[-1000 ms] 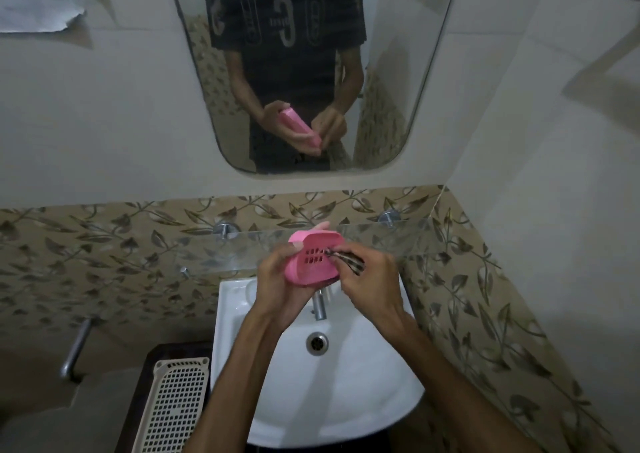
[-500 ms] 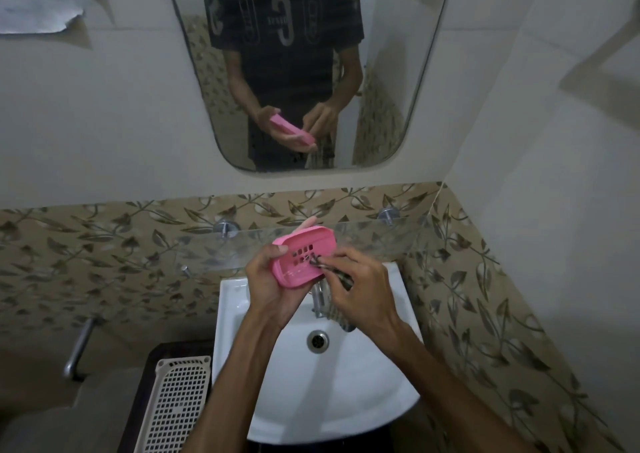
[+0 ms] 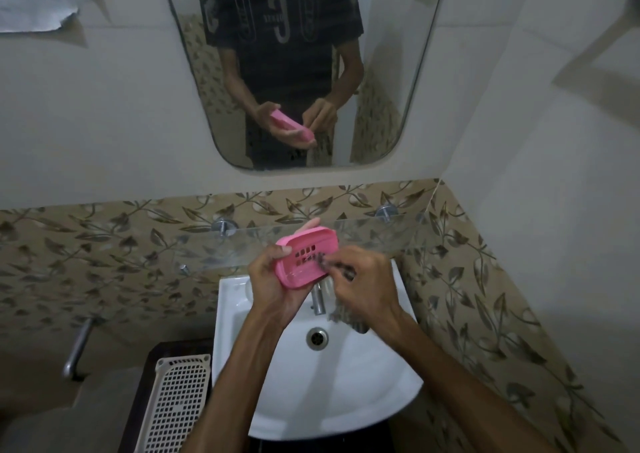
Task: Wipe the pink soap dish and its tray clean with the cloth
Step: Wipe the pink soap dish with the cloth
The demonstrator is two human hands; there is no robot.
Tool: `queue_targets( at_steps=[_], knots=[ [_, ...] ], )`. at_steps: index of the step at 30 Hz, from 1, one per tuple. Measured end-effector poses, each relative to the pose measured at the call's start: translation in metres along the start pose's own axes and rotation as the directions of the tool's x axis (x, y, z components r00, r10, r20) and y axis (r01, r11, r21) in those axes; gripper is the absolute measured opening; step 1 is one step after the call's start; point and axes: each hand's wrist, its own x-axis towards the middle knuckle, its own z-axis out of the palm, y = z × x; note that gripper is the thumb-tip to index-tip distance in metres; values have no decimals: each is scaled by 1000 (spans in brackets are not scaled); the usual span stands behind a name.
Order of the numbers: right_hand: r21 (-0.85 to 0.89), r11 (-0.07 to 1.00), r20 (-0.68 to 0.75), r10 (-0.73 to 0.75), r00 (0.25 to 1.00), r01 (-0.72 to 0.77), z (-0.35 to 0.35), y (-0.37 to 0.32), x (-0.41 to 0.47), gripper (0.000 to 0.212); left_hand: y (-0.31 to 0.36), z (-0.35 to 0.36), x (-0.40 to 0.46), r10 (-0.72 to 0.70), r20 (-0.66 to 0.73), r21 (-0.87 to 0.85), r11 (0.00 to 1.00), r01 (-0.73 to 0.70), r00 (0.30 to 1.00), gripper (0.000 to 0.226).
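The left hand (image 3: pixel 273 283) has its grip clamped round the slotted pink plastic soap dish (image 3: pixel 306 257), tilted above the white ceramic basin (image 3: pixel 346 383) — the right hand (image 3: pixel 363 288) pinches a grey patterned cloth (image 3: pixel 346 310) against it, chrome tap (image 3: pixel 318 300) just below, clear glass shelf (image 3: pixel 374 238) behind.

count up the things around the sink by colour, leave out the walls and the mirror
pink: 1, soap dish
white: 2, washbasin, perforated basket
dark patterned: 1, cloth
clear glass: 1, shelf
metal: 1, tap
total: 6

The left hand holds the dish; the right hand holds the cloth.
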Motion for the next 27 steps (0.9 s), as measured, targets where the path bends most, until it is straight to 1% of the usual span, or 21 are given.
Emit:
queue_targets(
  at_steps=[2, 3, 5, 7, 10, 11, 14, 15, 16, 18, 19, 20, 22, 23, 24, 27],
  knots=[
    [-28, 1000, -83, 11, 996, -14, -2, 1, 3, 18, -1, 2, 1, 6, 23, 11, 1000, -6, 1000, 97],
    [-17, 999, -98, 29, 995, -31, -1, -1, 1, 18, -1, 4, 2, 10, 23, 18, 1000, -11, 1000, 98],
    [29, 999, -58, 47, 997, -45, 4, -7, -7, 19, -1, 5, 1, 10, 4, 27, 1000, -10, 1000, 101],
    [13, 1000, -30, 11, 999, -11, 1, -8, -5, 19, -3, 4, 1, 3, -2, 18, 1000, -3, 1000, 102],
    [-82, 996, -135, -48, 990, 37, -8, -1, 6, 20, -2, 8, 2, 13, 29, 53, 999, -14, 999, 99],
    [-94, 995, -137, -57, 989, 44, -9, -2, 5, 20, -1, 10, 3, 13, 40, 66, 998, -15, 999, 99],
    [-53, 997, -13, -57, 998, 56, -8, -7, -8, 23, 1, 8, 3, -2, 27, 113, 994, -1, 1000, 99],
    [-66, 995, 5, -76, 997, 76, -11, -6, -6, 24, -1, 6, 3, -9, 19, 108, 994, 7, 1000, 97],
    [-91, 991, -9, -102, 995, 101, -14, -4, -1, 24, -3, 6, 3, -12, 21, 90, 996, 10, 1000, 94],
    [-143, 981, -96, -143, 985, 128, -22, 0, 12, 26, -6, 8, 5, -6, 32, 58, 998, 4, 999, 86],
    [-146, 984, -118, -123, 985, 106, -23, -2, 14, 26, -6, 9, 6, 0, 31, 44, 999, -1, 1000, 83],
    [-114, 991, -117, -79, 990, 66, -20, -5, 12, 26, -6, 9, 7, 7, 32, 26, 1000, -8, 999, 81],
    [11, 1000, -51, 23, 998, -22, -12, -10, 1, 25, -5, 7, 9, 13, 41, -25, 1000, -12, 999, 85],
    [66, 997, -15, 48, 999, -47, -9, -10, -4, 25, -5, 6, 9, 8, 49, -47, 999, -6, 999, 89],
    [87, 995, -13, 59, 998, -58, -7, -10, -4, 24, -5, 5, 8, 5, 58, -66, 998, -1, 998, 91],
    [41, 994, -133, 103, 986, -98, -6, -7, 2, 22, -9, 8, 8, 12, 73, -85, 996, -6, 997, 89]
  ],
)
